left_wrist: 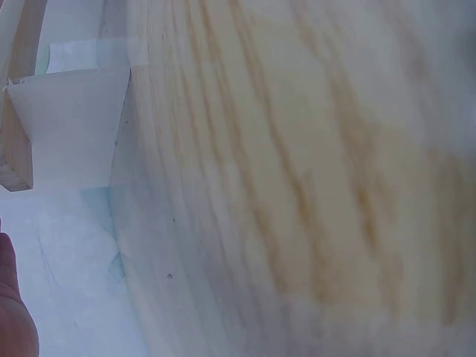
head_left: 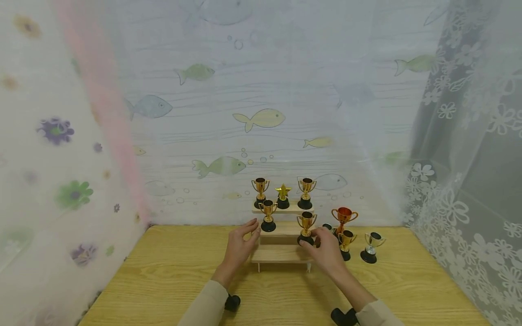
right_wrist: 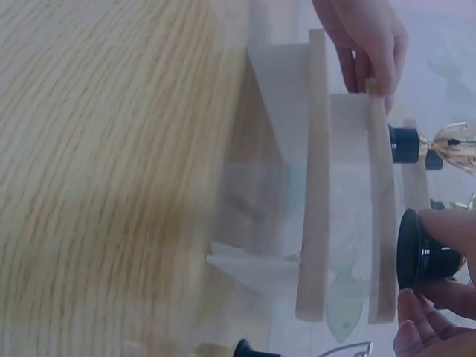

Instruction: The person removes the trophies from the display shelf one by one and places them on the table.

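Observation:
A small three-step wooden display stand stands on the table. With thumb and fingers, my right hand holds a gold trophy cup by its black base, upright at the right end of the middle step. In the right wrist view the base's underside is right at that step's board. My left hand grips the left end of the same step, next to another gold trophy standing there. The top step bears two gold trophies and a gold star trophy between them.
Right of the stand are a red-orange trophy, a gold trophy and a silver trophy; another is partly hidden behind my right hand. A fish-patterned curtain hangs behind the wooden table. Black devices show by both wrists.

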`<action>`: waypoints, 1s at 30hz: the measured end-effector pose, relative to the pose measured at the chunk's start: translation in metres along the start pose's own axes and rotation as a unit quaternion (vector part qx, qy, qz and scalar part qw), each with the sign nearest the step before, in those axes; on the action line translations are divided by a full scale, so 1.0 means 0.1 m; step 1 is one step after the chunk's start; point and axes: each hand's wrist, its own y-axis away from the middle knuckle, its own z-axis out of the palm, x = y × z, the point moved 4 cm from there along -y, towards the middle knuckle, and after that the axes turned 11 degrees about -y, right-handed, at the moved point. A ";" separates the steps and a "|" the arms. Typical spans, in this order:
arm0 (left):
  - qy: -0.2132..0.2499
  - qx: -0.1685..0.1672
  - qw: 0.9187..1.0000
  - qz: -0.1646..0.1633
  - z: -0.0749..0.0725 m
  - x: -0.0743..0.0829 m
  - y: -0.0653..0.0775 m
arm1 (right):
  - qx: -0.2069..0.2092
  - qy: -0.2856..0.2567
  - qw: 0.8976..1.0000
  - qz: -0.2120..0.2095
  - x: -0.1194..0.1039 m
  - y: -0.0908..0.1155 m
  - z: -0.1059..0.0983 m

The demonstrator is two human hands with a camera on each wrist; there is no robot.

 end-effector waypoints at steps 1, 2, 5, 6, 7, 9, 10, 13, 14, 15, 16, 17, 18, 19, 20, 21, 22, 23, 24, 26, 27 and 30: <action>0.001 0.000 1.000 -0.001 0.00 0.00 0.00 | -0.001 0.001 1.000 0.001 0.01 0.01 -0.01; 0.002 0.001 1.000 0.000 0.00 0.00 0.01 | -0.002 0.002 1.000 0.002 0.01 0.01 -0.01; 0.004 0.002 1.000 0.000 0.00 0.00 0.01 | -0.004 0.007 1.000 0.010 0.04 0.03 -0.02; 0.004 0.003 1.000 0.001 0.00 0.00 0.01 | -0.004 0.010 1.000 0.012 0.05 0.03 -0.03; 0.004 0.003 1.000 0.001 0.00 0.00 0.01 | -0.004 0.011 1.000 0.014 0.05 0.04 -0.03; 0.003 0.003 1.000 0.000 0.00 0.00 0.01 | -0.002 0.014 1.000 0.016 0.06 0.05 -0.05; 0.003 0.003 1.000 -0.001 0.00 0.00 0.01 | -0.001 0.014 1.000 0.016 0.06 0.05 -0.05; 0.004 0.002 1.000 0.000 0.00 0.00 0.00 | 0.003 0.015 1.000 0.014 0.07 0.06 -0.08; 0.004 0.001 1.000 0.000 0.00 0.00 0.00 | 0.004 0.015 1.000 0.014 0.08 0.07 -0.09; 0.003 0.003 1.000 0.003 0.00 0.00 -0.01 | 0.004 0.016 1.000 0.013 0.08 0.08 -0.10; 0.003 0.003 1.000 0.004 0.00 0.00 -0.01 | 0.004 0.017 1.000 0.014 0.09 0.08 -0.11; 0.003 0.003 1.000 0.004 0.00 0.01 -0.01 | 0.004 0.020 1.000 0.015 0.11 0.09 -0.12; 0.003 0.002 1.000 0.004 0.00 0.01 -0.01 | 0.004 0.021 1.000 0.017 0.12 0.09 -0.14; 0.003 0.002 1.000 0.002 0.00 0.01 -0.01 | 0.003 0.025 1.000 0.018 0.13 0.10 -0.15; 0.003 0.002 1.000 0.001 0.00 0.01 -0.01 | 0.002 0.028 0.999 0.020 0.15 0.11 -0.16; 0.003 0.002 1.000 0.000 0.00 0.01 -0.01 | 0.002 0.033 0.999 0.021 0.16 0.11 -0.17; 0.004 0.000 1.000 -0.002 0.00 0.01 -0.01 | 0.001 0.036 0.999 0.021 0.18 0.12 -0.18; 0.004 0.001 1.000 -0.001 0.00 0.01 -0.01 | 0.001 0.038 0.999 0.022 0.20 0.12 -0.19; 0.004 0.002 1.000 0.000 0.00 0.01 -0.01 | 0.000 0.039 0.999 0.022 0.21 0.13 -0.20; 0.005 0.003 1.000 0.001 0.00 0.02 -0.01 | -0.001 0.043 0.999 0.023 0.24 0.14 -0.21; 0.005 0.003 1.000 0.001 0.00 0.02 -0.01 | -0.002 0.043 0.999 0.024 0.25 0.14 -0.22; 0.009 0.003 1.000 0.000 -0.01 0.02 -0.01 | -0.004 0.044 0.999 0.028 0.29 0.16 -0.25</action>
